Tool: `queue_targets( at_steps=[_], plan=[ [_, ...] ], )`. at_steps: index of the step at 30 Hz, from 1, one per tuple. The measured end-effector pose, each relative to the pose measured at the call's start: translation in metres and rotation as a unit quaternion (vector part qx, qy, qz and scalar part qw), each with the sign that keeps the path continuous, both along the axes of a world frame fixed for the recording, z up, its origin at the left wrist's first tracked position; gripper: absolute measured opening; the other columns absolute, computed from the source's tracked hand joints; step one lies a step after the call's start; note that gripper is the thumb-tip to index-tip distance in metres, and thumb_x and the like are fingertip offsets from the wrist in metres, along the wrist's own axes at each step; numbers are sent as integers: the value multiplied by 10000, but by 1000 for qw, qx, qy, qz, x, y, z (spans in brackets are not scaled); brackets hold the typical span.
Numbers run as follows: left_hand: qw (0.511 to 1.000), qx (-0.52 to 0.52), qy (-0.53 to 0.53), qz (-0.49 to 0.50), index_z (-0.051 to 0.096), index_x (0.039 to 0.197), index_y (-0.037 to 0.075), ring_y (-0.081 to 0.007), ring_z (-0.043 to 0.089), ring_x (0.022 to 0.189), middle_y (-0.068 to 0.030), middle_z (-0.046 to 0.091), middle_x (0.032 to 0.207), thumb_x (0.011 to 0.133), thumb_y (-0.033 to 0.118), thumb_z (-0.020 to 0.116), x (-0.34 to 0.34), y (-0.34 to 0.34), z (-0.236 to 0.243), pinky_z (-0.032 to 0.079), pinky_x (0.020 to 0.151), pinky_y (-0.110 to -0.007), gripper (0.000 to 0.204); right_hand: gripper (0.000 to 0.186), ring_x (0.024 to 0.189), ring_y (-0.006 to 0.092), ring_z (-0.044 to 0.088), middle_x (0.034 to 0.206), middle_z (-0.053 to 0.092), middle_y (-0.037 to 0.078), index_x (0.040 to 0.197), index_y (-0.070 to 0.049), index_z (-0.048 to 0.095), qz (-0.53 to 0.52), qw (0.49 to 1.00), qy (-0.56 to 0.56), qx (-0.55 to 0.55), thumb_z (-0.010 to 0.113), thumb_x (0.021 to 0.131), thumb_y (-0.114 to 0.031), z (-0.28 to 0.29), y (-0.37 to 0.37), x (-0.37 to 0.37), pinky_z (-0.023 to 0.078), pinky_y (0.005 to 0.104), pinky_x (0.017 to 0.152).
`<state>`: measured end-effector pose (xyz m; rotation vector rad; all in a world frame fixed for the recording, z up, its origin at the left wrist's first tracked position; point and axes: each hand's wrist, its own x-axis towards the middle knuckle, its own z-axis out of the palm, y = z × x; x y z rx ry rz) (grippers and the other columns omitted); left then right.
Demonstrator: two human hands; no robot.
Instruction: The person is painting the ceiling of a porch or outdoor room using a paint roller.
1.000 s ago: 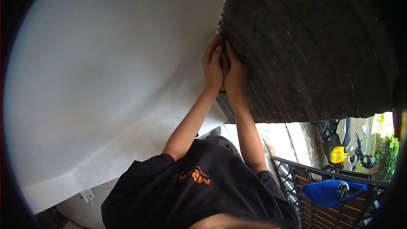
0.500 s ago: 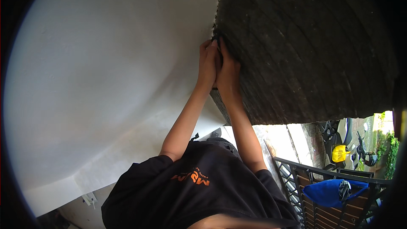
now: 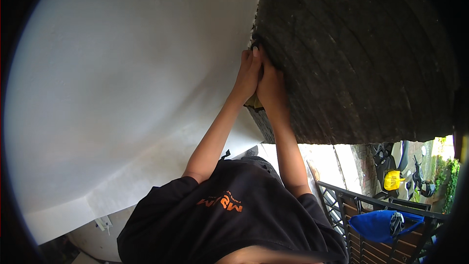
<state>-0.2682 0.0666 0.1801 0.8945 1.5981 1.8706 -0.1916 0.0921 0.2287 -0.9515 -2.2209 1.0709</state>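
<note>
Both arms reach up to the seam where a smooth white surface meets a dark ridged panel. My left hand has its fingers bent and drawn together at the ragged edge of that seam. Pressed close beside it, my right hand lies against the panel, its fingertips meeting those of the left. Something small and dark shows at the fingertips, too shadowed to name. Between the wrists a yellowish-brown piece with a dark border is partly visible. What the fingers hold is hidden.
A dark metal gate with brown slats stands at the lower right, a blue cloth hung over it. Beyond are parked motorbikes, a yellow bag and green plants. A white fitting sits lower left.
Both hands sit slightly further right in view, still together at the seam, which has shifted right as well. More of the yellowish-brown piece shows between the wrists.
</note>
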Motion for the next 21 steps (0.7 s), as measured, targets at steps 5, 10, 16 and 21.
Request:
queue_targets(
  at_steps=[5, 10, 16, 21],
  plan=[
    [998, 55, -38, 8, 438, 1036, -69, -211, 399, 926, -108, 363, 995, 964, 478, 259, 7, 4, -7, 309, 883, -272, 580, 402, 1007, 391, 560, 1110, 567, 237, 1333, -137, 395, -1, 999, 30, 36, 340, 954, -262, -19, 3, 0, 433, 427, 864],
    [995, 90, -48, 9, 436, 1041, -54, -175, 373, 905, -78, 331, 962, 972, 422, 319, 6, 3, -7, 292, 872, -247, 495, 392, 1062, 381, 535, 1164, 545, 226, 1325, -133, 413, 11, 994, 85, 63, 340, 958, -250, -22, 1, -1, 413, 404, 902],
    [995, 99, -12, 19, 457, 1027, -47, -178, 369, 907, -68, 324, 961, 973, 394, 339, -2, 12, -3, 288, 879, -250, 459, 382, 1107, 351, 520, 1201, 529, 214, 1308, -117, 438, 10, 989, 141, 38, 334, 967, -254, -24, 9, -10, 392, 371, 934],
    [996, 70, 49, -4, 471, 1065, -33, -184, 380, 927, -81, 355, 979, 964, 351, 390, -10, 6, 16, 299, 894, -268, 406, 391, 1097, 367, 515, 1200, 522, 225, 1315, -119, 419, 15, 990, 140, -1, 307, 972, -270, -20, 9, -14, 398, 368, 924]
  ],
)
